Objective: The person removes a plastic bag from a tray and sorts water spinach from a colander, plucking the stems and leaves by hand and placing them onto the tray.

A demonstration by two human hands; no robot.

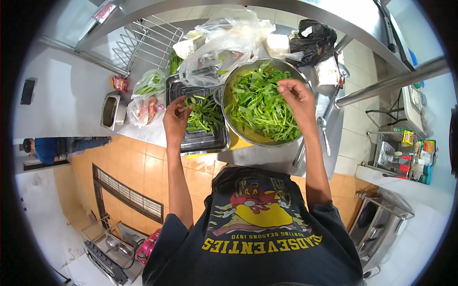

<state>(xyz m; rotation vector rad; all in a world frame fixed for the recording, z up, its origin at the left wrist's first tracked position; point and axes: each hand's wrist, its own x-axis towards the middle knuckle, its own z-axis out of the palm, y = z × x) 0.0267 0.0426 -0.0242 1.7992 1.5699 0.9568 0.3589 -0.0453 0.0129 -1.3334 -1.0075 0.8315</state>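
A round metal colander (228, 117) heaped with leafy greens (260, 102) stands on the steel counter. My right hand (296, 95) is over its right side, thumb and fingers pinched at the edge of the greens on a leaf or stem. To the left lies a dark rectangular tray (210, 145) with a smaller pile of greens (206, 114). My left hand (178, 117) is at that tray's left edge, its fingers closed on some green stems beside the pile. Something yellow and flat shows under the colander and tray.
Clear plastic bags (229, 43), a black bag (312, 43) and a wire rack (145, 43) are at the back. Left are bagged vegetables (149, 83) and a steel container (112, 112). A spoon (324, 136) lies right. A person (59, 148) stands far left.
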